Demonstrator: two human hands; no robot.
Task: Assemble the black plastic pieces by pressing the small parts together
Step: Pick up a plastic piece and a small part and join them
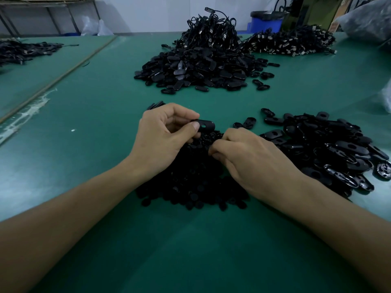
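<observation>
My left hand (163, 140) is curled, thumb and forefinger pinching a black plastic piece (204, 125) just above the near middle of the table. The piece is a smooth, rounded oval shell with a small hole in its upper face; my thumb tip covers its left end.

My right hand (249, 157) lies just right of it, knuckles up, fingers bent tightly downward into the heap of small parts (190, 182). The fingertips touch that heap, but my own knuckles hide them, so I cannot tell whether they have hold of anything.

The heap is matte and dark, made of tiny round buttons that blur into one mass in the dim light. Both wrists cover part of it.

To the right lies a pile of shells (330, 149), glossy ovals, some face up with holes and some showing ribbed insides.

At the far middle is a bigger mound of ovals (196, 68), with a tangle of cables (211, 28) rising on top. More cables (292, 41) spread at the far right, and another dark pile (21, 49) is cut off by the left edge.

The green mat (84, 144) is flat and faintly shiny. A blue bin (266, 22) stands beyond the table.
</observation>
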